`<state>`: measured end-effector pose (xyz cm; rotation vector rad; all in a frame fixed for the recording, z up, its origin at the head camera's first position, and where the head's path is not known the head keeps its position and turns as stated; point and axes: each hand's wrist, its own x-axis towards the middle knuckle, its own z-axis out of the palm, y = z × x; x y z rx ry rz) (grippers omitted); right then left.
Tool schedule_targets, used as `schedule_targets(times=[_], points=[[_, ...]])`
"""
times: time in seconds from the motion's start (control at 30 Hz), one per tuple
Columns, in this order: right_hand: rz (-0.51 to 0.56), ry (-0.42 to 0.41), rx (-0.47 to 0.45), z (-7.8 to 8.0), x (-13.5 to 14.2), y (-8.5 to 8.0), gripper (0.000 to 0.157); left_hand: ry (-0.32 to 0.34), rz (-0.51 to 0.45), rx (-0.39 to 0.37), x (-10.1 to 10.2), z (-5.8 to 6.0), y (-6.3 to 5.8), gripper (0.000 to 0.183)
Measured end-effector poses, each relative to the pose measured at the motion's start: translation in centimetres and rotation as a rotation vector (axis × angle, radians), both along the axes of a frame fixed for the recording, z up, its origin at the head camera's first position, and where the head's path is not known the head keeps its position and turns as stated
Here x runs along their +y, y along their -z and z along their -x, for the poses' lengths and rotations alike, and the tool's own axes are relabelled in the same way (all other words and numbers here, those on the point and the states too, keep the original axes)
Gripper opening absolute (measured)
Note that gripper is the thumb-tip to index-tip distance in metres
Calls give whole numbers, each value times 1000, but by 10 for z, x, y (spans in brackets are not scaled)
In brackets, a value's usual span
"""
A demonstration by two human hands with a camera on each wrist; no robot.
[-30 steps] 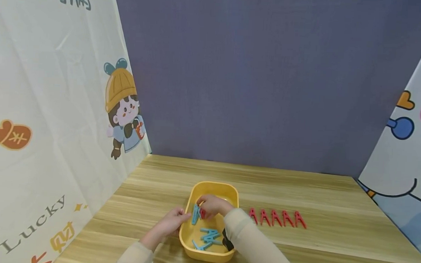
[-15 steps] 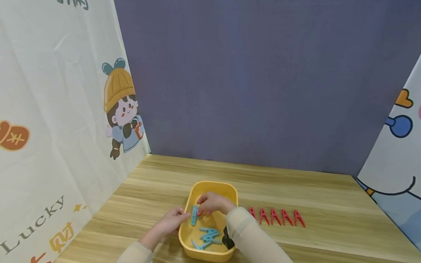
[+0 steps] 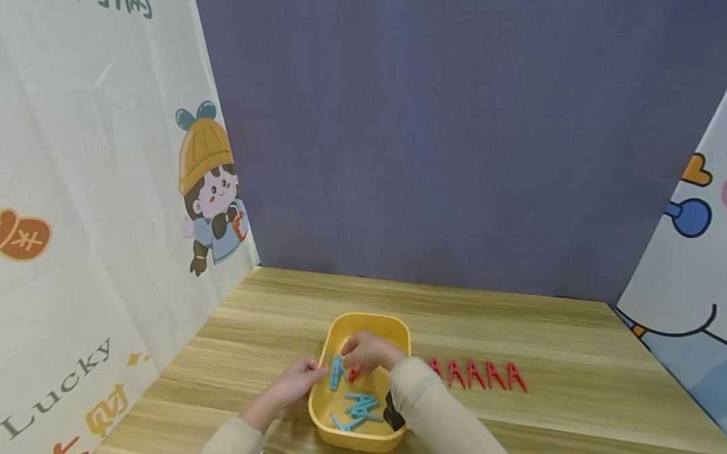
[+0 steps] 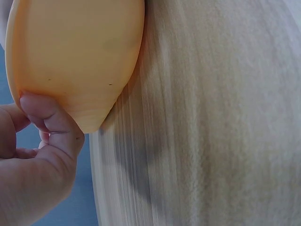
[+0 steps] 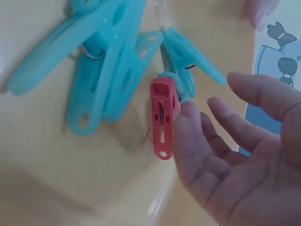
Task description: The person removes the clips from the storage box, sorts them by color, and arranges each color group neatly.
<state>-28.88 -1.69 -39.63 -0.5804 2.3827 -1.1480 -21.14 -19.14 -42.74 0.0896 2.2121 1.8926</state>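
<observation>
My left hand (image 3: 296, 381) pinches the left rim of a yellow plastic bin (image 3: 357, 443), thumb on the rim and curled fingers against the outer wall in the left wrist view. Inside the bin, my right hand (image 3: 368, 351) hovers with its fingers spread. One red clothespin (image 5: 163, 120) lies right at its fingertips (image 5: 188, 136). A light-blue clothespin (image 5: 190, 54) touches the far end of the red one. Several more blue clothespins (image 3: 363, 406) lie jumbled toward the bin's near end. The hand covers part of the bin's floor in the head view.
Right of the bin, a row of several red clothespins (image 3: 476, 374) lies on the wooden table (image 3: 553, 337); my right sleeve (image 3: 447, 413) passes close to its left end. Printed cloth walls (image 3: 109, 195) border the left and right sides, with a dark blue-grey backdrop (image 3: 416, 134) behind.
The red clothespin by my right fingertips has shifted slightly right and now shows more. The blue clothespin beside it has turned a little. My left hand keeps its grip on the rim.
</observation>
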Motion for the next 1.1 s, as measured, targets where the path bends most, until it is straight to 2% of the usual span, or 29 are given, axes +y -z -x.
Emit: schedule_targets(times=[0.13,0.43,0.7,0.8,0.9,1.1], points=[[-51,18,-11,-1,0,2,21,4,1,-4,0,1,0,20],[-72,8,-19,-2,0,4,20,7,4,-3,0,1,-1,21],[-37,-8,-46,1,-1,8,7,7,9,-2,0,0,-2,21],[-20,-14,-50,1,-2,8,7,3,15,-2,0,0,-2,21],[-16,-35,-31,2,-1,8,14,1,14,2,0,0,-1,21],[-4,-57,101,3,1,2,26,-3,5,7,-1,-1,-1,21]])
